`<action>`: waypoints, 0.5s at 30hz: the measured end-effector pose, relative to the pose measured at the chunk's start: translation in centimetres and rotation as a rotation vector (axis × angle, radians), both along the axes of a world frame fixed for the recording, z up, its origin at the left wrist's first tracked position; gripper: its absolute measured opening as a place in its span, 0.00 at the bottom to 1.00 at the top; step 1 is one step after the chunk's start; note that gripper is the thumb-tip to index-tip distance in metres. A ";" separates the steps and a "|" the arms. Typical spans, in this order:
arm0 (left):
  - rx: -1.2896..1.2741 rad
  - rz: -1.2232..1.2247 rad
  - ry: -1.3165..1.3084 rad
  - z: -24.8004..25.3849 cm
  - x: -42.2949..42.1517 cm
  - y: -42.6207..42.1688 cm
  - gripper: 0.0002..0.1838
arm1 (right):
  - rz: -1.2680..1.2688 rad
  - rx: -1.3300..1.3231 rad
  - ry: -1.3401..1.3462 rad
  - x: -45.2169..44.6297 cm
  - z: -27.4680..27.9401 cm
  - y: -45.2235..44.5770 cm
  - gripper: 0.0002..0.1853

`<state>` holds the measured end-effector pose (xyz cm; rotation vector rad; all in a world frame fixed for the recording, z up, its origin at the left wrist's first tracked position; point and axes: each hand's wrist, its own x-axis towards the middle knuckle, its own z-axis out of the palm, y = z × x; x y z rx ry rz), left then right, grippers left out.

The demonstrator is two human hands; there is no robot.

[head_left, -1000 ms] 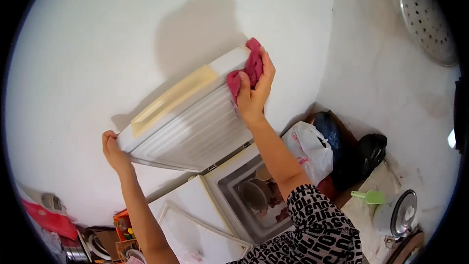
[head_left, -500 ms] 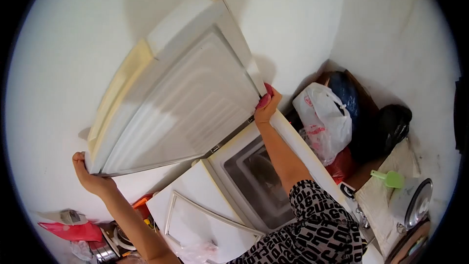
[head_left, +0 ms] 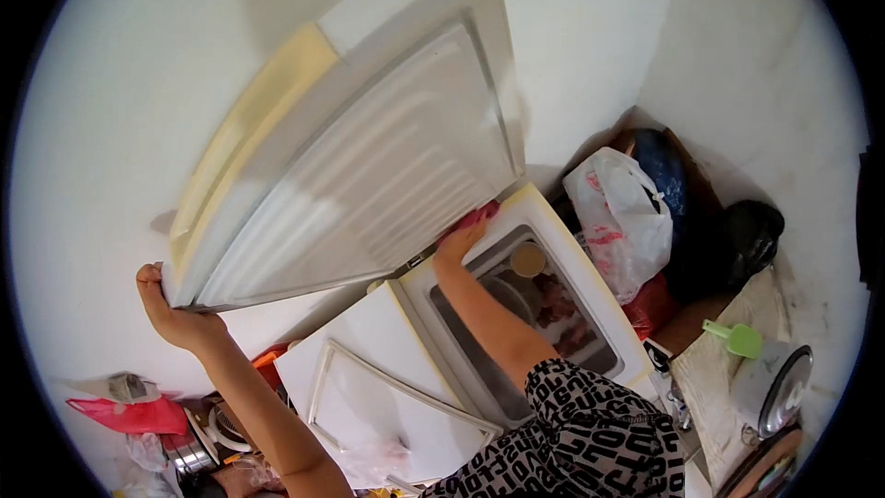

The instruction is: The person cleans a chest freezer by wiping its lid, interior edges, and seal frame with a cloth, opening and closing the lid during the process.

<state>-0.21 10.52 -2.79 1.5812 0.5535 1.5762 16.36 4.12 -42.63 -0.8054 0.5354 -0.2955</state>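
Note:
A white chest freezer's lid [head_left: 369, 166] stands raised, its ribbed inner face toward me. My left hand [head_left: 175, 309] is closed around the lid's lower left corner. With my right hand [head_left: 461, 238] closed on it, a dark pink cloth [head_left: 479, 214] presses against the lid's lower edge by the hinge side. Beneath my right forearm the freezer compartment [head_left: 604, 364] lies open. Inside are a round beige thing [head_left: 528, 260] and reddish packs [head_left: 562, 309], partly hidden by the arm.
Left of the opening is a second white lid [head_left: 369, 387], lying closed with a clear plastic bag on it. Right of the freezer are a white plastic bag [head_left: 618, 221], a black bag [head_left: 749, 232], a green scoop [head_left: 735, 338] and a metal pot [head_left: 770, 387]. Kitchenware crowds the lower left.
My right hand has moved with the cloth from the lid's right edge down and left along its hinge edge. The lid has tilted further up, and more of the freezer's contents show.

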 end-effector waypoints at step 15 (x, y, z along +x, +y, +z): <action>0.038 0.013 -0.026 0.0 0.9 -1.2 0.06 | 0.396 0.877 0.283 1.1 1.0 -2.5 0.23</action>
